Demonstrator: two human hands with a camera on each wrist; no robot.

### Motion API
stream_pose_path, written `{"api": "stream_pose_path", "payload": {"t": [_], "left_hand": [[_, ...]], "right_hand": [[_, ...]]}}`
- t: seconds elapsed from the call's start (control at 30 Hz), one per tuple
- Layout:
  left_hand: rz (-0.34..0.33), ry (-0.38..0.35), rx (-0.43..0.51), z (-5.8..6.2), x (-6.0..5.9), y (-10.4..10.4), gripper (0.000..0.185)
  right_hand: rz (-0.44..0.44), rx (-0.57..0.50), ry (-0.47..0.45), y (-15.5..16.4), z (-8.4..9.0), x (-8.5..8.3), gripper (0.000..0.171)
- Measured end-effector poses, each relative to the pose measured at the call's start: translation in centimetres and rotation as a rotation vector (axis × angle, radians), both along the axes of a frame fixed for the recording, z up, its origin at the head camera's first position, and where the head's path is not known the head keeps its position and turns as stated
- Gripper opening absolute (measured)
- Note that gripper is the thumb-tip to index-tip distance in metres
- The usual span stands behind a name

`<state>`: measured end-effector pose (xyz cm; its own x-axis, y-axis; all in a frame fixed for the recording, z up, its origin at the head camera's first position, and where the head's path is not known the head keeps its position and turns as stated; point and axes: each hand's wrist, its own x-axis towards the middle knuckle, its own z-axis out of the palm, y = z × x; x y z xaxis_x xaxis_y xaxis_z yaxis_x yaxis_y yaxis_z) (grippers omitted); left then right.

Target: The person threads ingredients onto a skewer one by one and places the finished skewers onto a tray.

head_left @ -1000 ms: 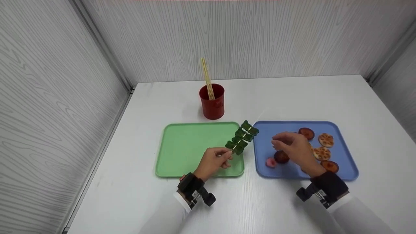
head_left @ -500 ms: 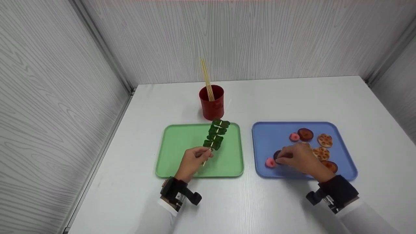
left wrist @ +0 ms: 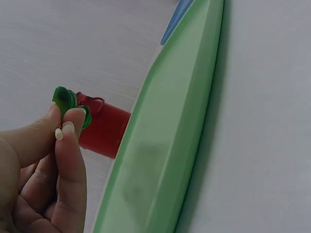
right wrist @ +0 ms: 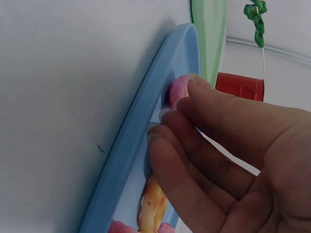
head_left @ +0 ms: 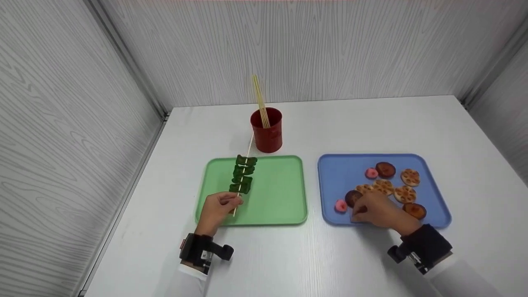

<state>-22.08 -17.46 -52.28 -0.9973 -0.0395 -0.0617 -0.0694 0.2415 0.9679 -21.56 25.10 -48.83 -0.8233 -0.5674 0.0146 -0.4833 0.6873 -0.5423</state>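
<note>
In the head view my left hand [head_left: 216, 209] pinches the lower end of a skewer threaded with several dark green pieces [head_left: 243, 170], above the left part of a green tray [head_left: 280, 194]. The left wrist view shows thumb and index finger on the stick's end below the green pieces [left wrist: 64, 99]. My right hand [head_left: 381, 210] is low over the front of a blue tray [head_left: 336, 173], beside a dark round brown piece [head_left: 352, 198] and a pink ring-shaped piece [head_left: 340, 206]. In the right wrist view its fingers are loosely bent, with nothing seen between them and the thumb.
A red cup [head_left: 269, 138] holding thin sticks [head_left: 260, 99] stands behind the green tray. Lotus-root-like slices [head_left: 410, 177], brown-rimmed round pieces [head_left: 385, 169] and another pink piece [head_left: 371, 173] lie in the blue tray. Pale panels [head_left: 309, 49] enclose the table.
My left hand has carried the skewer leftward across the green tray, and the skewer now stands steeper. My right hand has moved down to the blue tray's front.
</note>
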Motion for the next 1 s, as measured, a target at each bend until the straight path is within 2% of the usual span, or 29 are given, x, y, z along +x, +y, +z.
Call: {"api": "stream_pose_path", "payload": {"t": [0.23, 0.43, 0.57, 0.73, 1.0], "left_hand": [[0.100, -0.020, -0.155, -0.8, -0.4, -1.3, 0.017], [0.136, -0.020, -0.275, -1.2, -0.6, -2.3, 0.019], [0.148, -0.025, -0.354, -1.0, -0.5, -2.8, 0.020], [0.127, -0.027, -0.459, -0.3, -0.3, -3.3, 0.019], [0.037, -0.054, -0.572, 0.9, -0.6, -3.6, 0.016]], "right_hand": [[0.009, 0.029, -0.039, -0.1, 0.1, 0.2, 0.004], [0.013, 0.038, -0.052, -0.1, -0.1, 0.2, 0.007], [0.035, 0.032, -0.037, -0.2, -0.3, 0.2, 0.007], [0.037, 0.035, -0.044, -0.3, -0.5, 0.1, 0.007], [0.024, 0.046, -0.070, -0.2, -0.4, 0.1, 0.007]]}}
